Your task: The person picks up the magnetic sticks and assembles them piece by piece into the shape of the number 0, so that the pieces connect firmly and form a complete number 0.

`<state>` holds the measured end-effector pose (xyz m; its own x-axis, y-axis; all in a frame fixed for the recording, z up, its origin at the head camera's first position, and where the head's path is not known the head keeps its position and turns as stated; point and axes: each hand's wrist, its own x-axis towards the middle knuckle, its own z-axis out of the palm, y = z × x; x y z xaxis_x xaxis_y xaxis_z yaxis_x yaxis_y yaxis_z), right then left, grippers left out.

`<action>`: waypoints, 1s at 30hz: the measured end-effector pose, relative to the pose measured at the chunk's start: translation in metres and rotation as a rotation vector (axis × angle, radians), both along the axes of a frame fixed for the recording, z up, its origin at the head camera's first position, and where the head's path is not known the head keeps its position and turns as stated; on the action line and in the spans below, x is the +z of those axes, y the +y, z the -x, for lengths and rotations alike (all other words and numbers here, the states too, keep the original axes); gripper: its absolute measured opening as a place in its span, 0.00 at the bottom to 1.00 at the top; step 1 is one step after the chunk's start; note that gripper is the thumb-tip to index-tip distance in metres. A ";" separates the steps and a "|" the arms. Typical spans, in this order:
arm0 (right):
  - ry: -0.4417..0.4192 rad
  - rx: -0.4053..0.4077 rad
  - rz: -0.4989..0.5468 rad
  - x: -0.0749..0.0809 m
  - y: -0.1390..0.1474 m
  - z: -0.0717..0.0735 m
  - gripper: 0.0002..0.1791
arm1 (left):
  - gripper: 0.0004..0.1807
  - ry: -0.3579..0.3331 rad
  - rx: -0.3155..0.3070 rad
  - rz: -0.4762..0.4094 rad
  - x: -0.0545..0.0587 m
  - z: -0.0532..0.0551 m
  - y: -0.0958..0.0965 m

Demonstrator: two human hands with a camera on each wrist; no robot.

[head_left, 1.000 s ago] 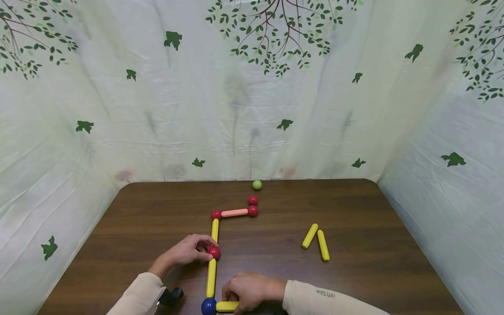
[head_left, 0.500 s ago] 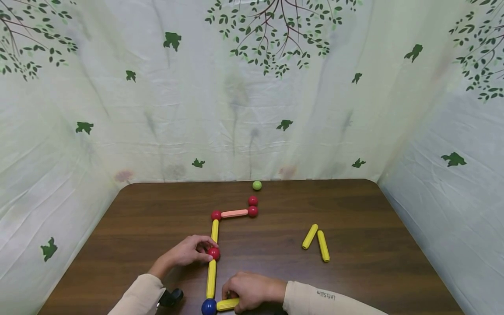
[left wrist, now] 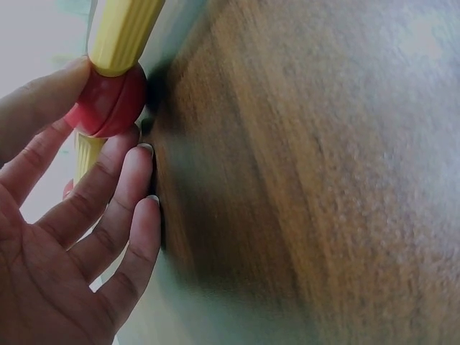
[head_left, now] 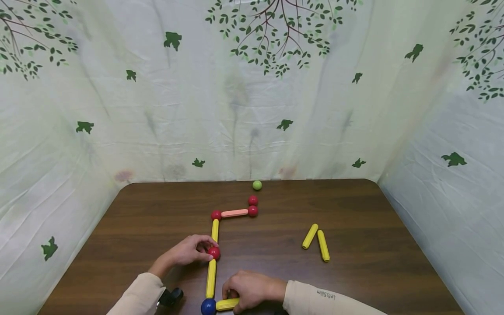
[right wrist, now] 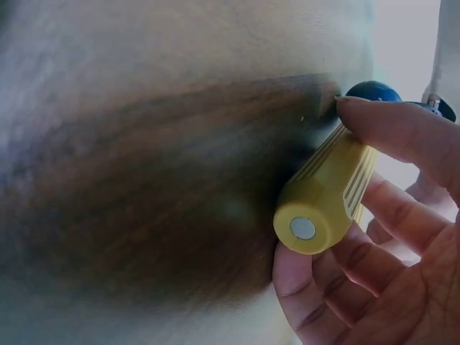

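Note:
Between thumb and fingers, my left hand point(head_left: 189, 251) grips a red ball point(head_left: 214, 253) joining two yellow rods in a line. The near rod point(head_left: 211, 279) runs down to a blue ball point(head_left: 208, 306). From that blue ball another yellow rod point(head_left: 227, 304) points right, pinched by my right hand point(head_left: 252, 288). In the right wrist view this rod point(right wrist: 323, 194) shows a round silvery disc at its free end. The far yellow rod point(head_left: 215, 230) reaches a red ball point(head_left: 216, 215), where a pink rod point(head_left: 234, 213) leads right to another red ball point(head_left: 253, 211).
One more red ball point(head_left: 253, 200) touches the pink rod's end ball. A green ball point(head_left: 257, 185) sits by the table's far edge. Two loose yellow rods point(head_left: 310, 236) lie to the right on the brown table point(head_left: 374, 271). A leaf-printed cloth point(head_left: 252, 109) hangs behind.
The yellow rod in my right hand has tilted slightly, its right end rising a little in the head view. My left hand stays on the red ball.

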<state>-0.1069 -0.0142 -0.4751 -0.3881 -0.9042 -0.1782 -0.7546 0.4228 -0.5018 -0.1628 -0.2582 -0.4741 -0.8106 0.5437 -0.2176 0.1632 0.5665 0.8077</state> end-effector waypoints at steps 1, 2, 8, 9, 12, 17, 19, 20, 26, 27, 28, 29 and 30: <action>0.000 0.004 0.002 0.000 -0.001 0.001 0.11 | 0.16 0.001 0.002 0.000 0.000 0.000 -0.001; -0.004 0.007 0.006 0.000 -0.001 0.001 0.12 | 0.16 0.002 0.003 0.002 0.000 0.000 -0.002; -0.154 -0.019 0.046 0.014 0.000 0.017 0.16 | 0.16 0.002 0.015 0.015 0.001 0.000 -0.008; -0.180 -0.043 0.061 0.017 0.002 0.023 0.17 | 0.16 0.001 0.017 0.016 0.001 0.000 -0.009; -0.217 -0.149 0.129 0.025 0.010 0.049 0.19 | 0.16 0.003 0.023 0.020 0.002 0.000 -0.011; -0.200 -0.382 0.279 0.033 0.028 0.109 0.19 | 0.17 -0.007 0.038 0.020 0.002 0.000 -0.014; -0.190 -0.473 0.330 0.033 0.035 0.133 0.18 | 0.17 -0.013 0.040 0.019 0.002 0.000 -0.014; -0.187 -0.514 0.351 0.033 0.038 0.145 0.18 | 0.17 -0.014 0.041 0.019 0.001 0.000 -0.014; -0.157 -0.705 0.431 0.029 0.053 0.204 0.16 | 0.16 -0.009 0.032 0.007 -0.003 0.000 -0.009; -0.153 -0.725 0.438 0.027 0.056 0.212 0.16 | 0.16 -0.008 0.028 0.003 -0.004 0.001 -0.007; -0.157 -0.745 0.441 0.025 0.057 0.220 0.17 | 0.16 -0.008 0.024 0.000 -0.004 0.001 -0.006; -0.167 -0.766 0.441 0.023 0.059 0.227 0.17 | 0.16 -0.005 0.020 -0.004 -0.005 0.001 -0.005; -0.171 -0.780 0.441 0.021 0.060 0.233 0.17 | 0.16 -0.002 0.016 -0.006 -0.005 0.001 -0.003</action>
<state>-0.3403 0.0461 -0.4545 -0.9181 -0.3962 0.0100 -0.2356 0.5255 -0.8175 -0.1641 -0.2617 -0.4788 -0.8190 0.5318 -0.2155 0.1527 0.5640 0.8115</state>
